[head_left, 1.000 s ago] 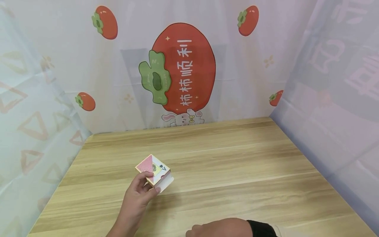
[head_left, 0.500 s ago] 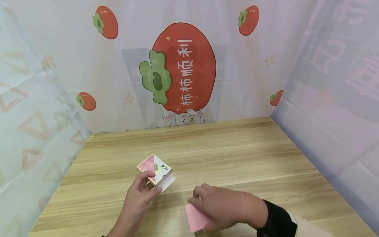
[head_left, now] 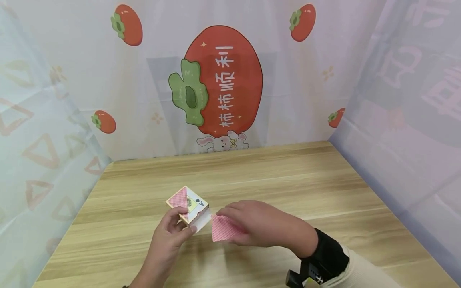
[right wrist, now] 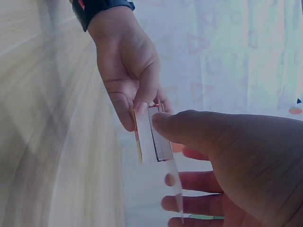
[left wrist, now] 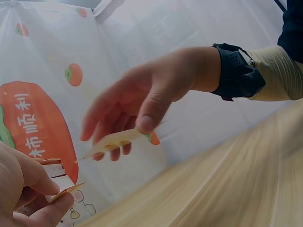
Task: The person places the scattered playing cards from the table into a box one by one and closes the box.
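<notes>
My left hand [head_left: 166,239] grips a small card box [head_left: 190,203] with a red-checked and white face bearing an A and a spade. The box's white flap [head_left: 201,221] hangs open at the end facing right, with the left thumb against it. In the left wrist view, the edges of a stack of cards [left wrist: 56,169] show inside the box. Just right of the box, my right hand [head_left: 264,223] pinches a red-backed playing card [head_left: 224,229] between thumb and fingers. Edge-on in the left wrist view, this card [left wrist: 113,142] looks thin; its printed face is blurred.
Both hands are above a wood-grain table [head_left: 288,180]. Behind it hangs a white cloth [head_left: 288,100] printed with persimmons, and cloth also closes off the left and right sides. A dark wrist strap with a camera [head_left: 317,264] sits on the right wrist.
My right hand has come up from the bottom edge with the red-backed card, moving up and left to beside the box's open end. The left hand and box have barely moved.
</notes>
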Motion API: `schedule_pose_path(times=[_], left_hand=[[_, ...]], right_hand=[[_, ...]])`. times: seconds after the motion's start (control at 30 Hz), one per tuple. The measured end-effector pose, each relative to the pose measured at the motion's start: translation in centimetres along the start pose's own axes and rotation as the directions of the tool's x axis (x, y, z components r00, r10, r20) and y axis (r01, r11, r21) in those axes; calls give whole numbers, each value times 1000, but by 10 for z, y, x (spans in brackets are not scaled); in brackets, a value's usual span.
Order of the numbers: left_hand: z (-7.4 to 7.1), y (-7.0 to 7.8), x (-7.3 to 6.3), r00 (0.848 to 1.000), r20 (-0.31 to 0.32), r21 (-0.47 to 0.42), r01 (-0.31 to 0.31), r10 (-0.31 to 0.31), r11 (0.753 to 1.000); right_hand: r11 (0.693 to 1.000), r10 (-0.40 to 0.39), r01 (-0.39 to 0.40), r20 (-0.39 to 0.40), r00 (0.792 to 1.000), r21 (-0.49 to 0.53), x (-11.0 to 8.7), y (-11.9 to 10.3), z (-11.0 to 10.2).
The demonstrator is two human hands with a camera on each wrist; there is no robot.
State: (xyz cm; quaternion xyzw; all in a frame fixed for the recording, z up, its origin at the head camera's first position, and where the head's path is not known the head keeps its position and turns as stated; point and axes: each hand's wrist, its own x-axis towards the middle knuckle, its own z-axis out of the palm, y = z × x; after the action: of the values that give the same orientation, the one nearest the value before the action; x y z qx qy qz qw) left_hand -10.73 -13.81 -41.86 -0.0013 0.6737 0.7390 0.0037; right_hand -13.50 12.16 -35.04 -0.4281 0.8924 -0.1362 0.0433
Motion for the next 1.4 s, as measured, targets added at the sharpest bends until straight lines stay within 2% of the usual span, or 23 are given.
schedule_pose_path(times=[0.2, 0.73, 0.97, 1.23, 1.4], left_hand=[[0, 0, -1, 1000, 2, -2, 8, -8, 1000], [2, 1, 0, 1000, 15, 0, -23, 23, 1000], [6, 1, 2, 999, 18, -25, -42, 42, 999], [9, 2, 2, 999, 30, -15, -38, 38, 999], [10, 4, 2, 999, 34, -8, -19, 20, 1000]], right_hand=[[999, 12, -10, -74, 997, 36, 9, -1, 1], [996, 88, -85, -154, 984, 22, 21, -3, 6], [983, 182, -178, -178, 967, 36, 29, -15, 7], [969, 241, -247, -237, 941, 5, 33, -29, 11], [956, 286, -294, -247, 926, 4, 35, -34, 13]])
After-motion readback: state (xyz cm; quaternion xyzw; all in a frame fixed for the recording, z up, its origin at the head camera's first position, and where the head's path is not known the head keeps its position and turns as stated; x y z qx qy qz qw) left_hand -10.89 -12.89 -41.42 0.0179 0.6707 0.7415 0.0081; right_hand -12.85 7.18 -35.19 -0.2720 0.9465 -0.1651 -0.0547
